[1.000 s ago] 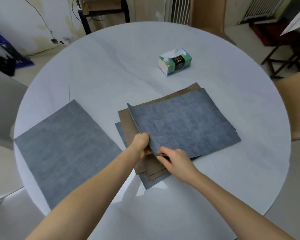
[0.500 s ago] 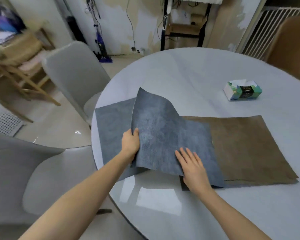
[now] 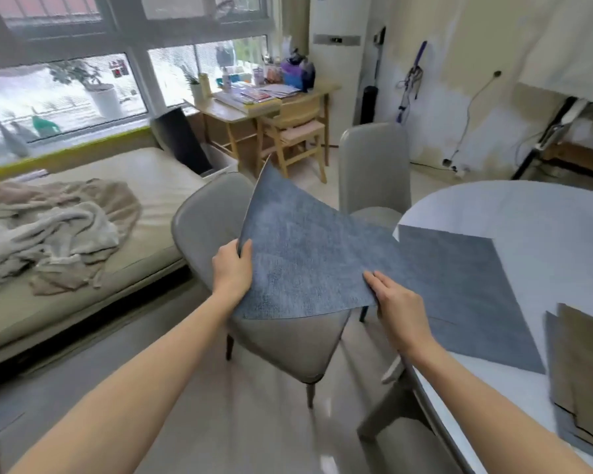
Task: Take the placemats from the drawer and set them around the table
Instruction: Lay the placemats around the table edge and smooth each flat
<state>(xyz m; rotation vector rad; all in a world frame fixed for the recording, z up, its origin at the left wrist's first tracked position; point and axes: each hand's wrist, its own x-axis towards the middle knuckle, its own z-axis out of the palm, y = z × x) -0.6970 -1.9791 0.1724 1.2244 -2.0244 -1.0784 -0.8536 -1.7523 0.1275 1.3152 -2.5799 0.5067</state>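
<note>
In the head view, the left hand (image 3: 233, 268) pinches the left edge of a blue-grey placemat (image 3: 305, 254), thumb on top and fingers behind it, while the right hand (image 3: 396, 302) holds the mat's lower right corner with its fingers laid nearly straight along the top; whether its thumb grips underneath cannot be told. The 2 hands are well apart, with the mat stretched between them in the air, its far corner tilted upward. Below the hands stands a grey chair (image 3: 288, 350), and a second grey chair (image 3: 374, 165) stands beyond the mat. Just right of the right hand a second blue-grey placemat (image 3: 476, 302) lies flat on the round white table (image 3: 545, 217). Further right, a stack of brown and blue mats (image 3: 582, 381) rests on the table.
</note>
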